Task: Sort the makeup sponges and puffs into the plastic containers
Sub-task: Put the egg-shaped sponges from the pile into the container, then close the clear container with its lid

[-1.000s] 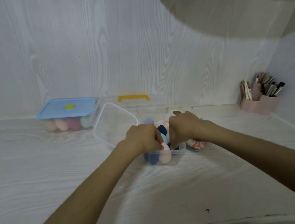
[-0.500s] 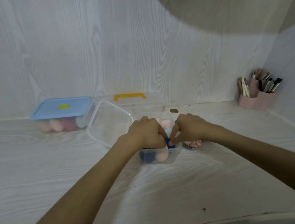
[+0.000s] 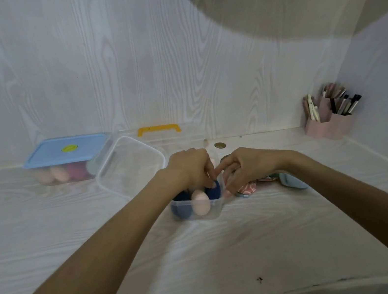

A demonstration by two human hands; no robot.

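White bench (image 3: 231, 249) holds an open clear box (image 3: 199, 212) of sponges. Left hand (image 3: 191, 168) pushes a dark blue sponge (image 3: 214, 189) in, fingers bent on it. Right hand (image 3: 248, 165) has moved off the box toward puffs (image 3: 247, 188) beside it, fingers loose, so another comes next.

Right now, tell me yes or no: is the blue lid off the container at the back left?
No. The blue lid sits closed on the container by the wall, sponges visible through its clear side.

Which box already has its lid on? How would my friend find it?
Look along the back wall to the table's far left. The blue-lidded box sits there, pink and purple sponges showing through its side. Unlike the clear open container by the hands, it is closed, with a yellow sticker on top.
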